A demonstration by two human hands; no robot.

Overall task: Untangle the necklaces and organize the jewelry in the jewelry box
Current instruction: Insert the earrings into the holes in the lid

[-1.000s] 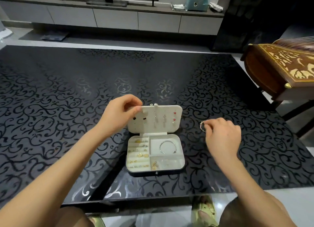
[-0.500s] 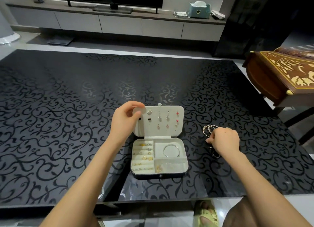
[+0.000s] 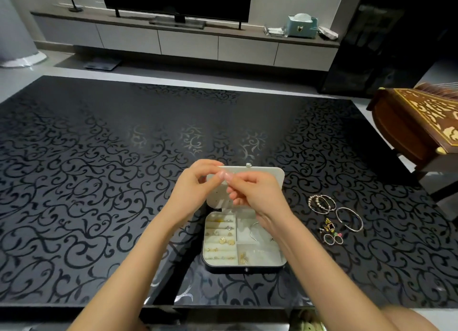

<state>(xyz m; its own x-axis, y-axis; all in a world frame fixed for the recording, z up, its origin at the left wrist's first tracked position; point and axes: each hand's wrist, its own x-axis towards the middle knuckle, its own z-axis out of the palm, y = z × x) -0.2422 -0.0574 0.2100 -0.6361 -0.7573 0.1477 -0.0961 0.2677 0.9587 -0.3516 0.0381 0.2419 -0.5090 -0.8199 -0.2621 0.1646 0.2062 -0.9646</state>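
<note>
Our left hand pinches the open jewelry box by its lid corner. Right hand has its fingertips pressed together, can't tell on what. Box sits mid-table, bracelets just beside it.

The jewelry box sits on the worktop near its front edge, a little right of centre, with its lid standing up at the back. Inside, slotted rows on the left hold small pieces, a bangle lies in the back right compartment, and more small pieces lie in the front right one. The left hand and right hand meet in front of the lid, above the box. To the right of the box, apart from it, lie beaded bracelets, an open bangle just beside them, and charms and rings nearer the front. A stringed wooden instrument stands off the worktop's right edge. Behind the worktop runs a TV console carrying a television and, to the right, a tissue box.
</note>
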